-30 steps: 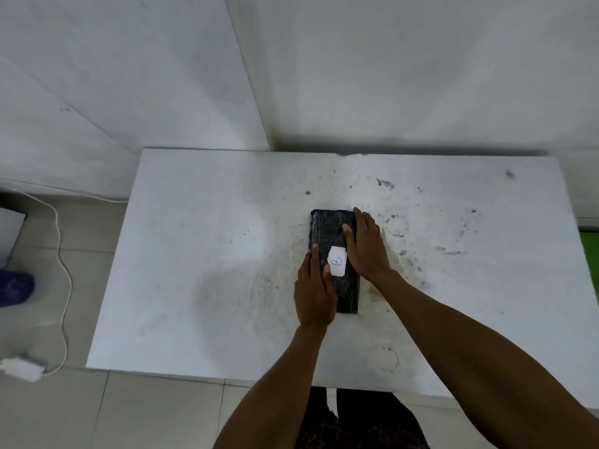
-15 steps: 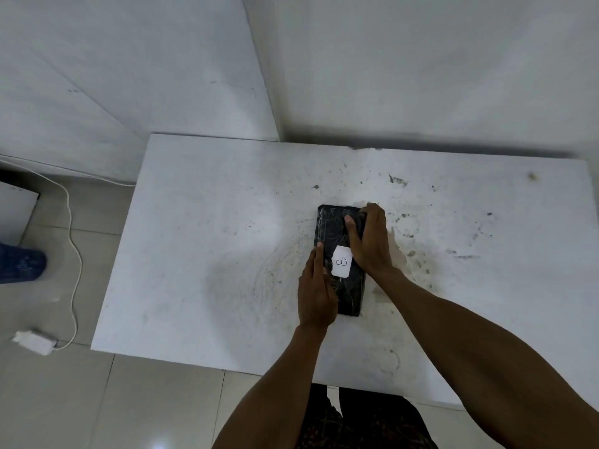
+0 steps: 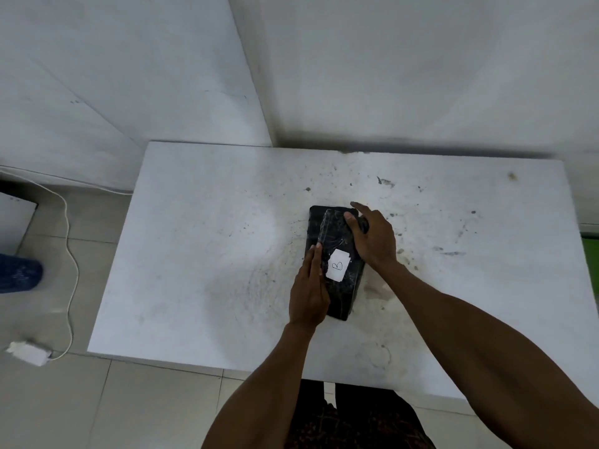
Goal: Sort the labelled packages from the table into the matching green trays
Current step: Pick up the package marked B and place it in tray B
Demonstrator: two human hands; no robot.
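A black wrapped package (image 3: 337, 264) lies near the middle of the white bench (image 3: 201, 254), with a white paper label (image 3: 337, 269) marked "B" on its top face. It seems to be the upper of two stacked packages; a second dark edge (image 3: 313, 222) shows beneath it on the far left. The left hand (image 3: 309, 294) presses flat against the package's near-left side, fingers straight, not curled round it. The right hand (image 3: 372, 238) grasps the far-right end, thumb on top and fingers wrapped over the edge.

To lift it well, the hands should squeeze from both sides and raise it level, so the glossy wrap does not slip and the label stays readable. A sliver of green (image 3: 590, 254) at the bench's far right edge may be a tray; that is uncertain.

Compared with half a second ago, the top package is skewed, its far end turned rightwards off the one below, and the right hand's index finger has lifted off.
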